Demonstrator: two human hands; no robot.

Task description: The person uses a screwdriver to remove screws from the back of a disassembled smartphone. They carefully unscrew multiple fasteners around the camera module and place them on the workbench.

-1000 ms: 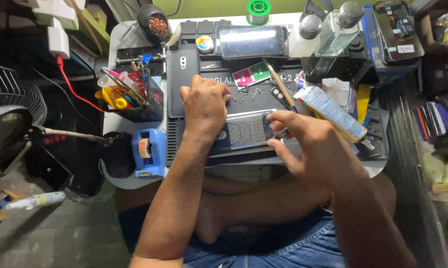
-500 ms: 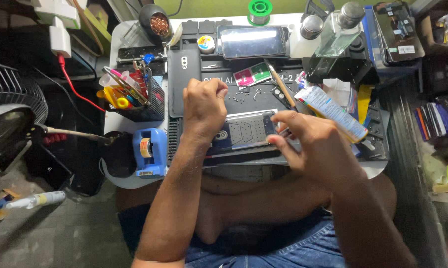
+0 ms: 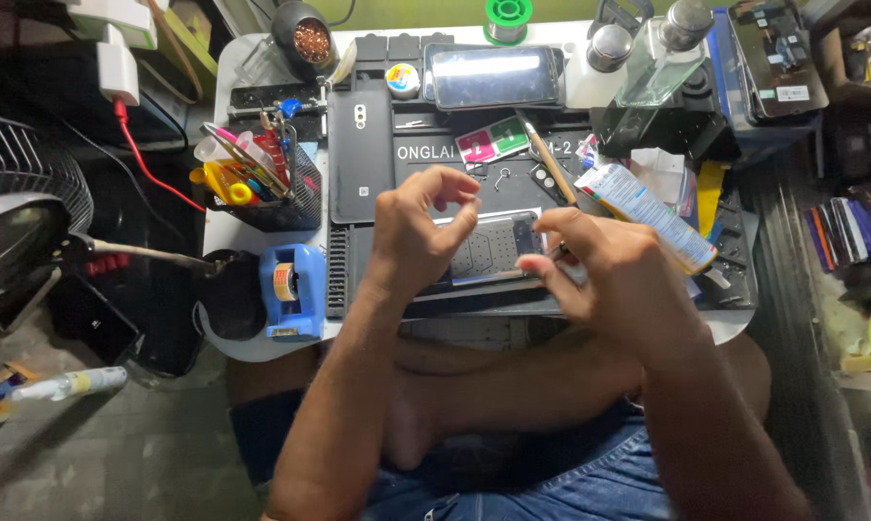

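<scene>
The opened phone lies on the black mat, long axis left-right. My right hand grips its right end. My left hand hovers above its left end, thumb and forefinger pinched, possibly on a small part.

The flat rectangular opened phone lies on the dark rubber work mat, between the left hand and the right hand. Beyond the grip, a slim dark phone back cover lies to the left and a glossy dark smartphone farther back. A long squeeze tube lies just right of the grip; a blue tape dispenser sits well left.
</scene>
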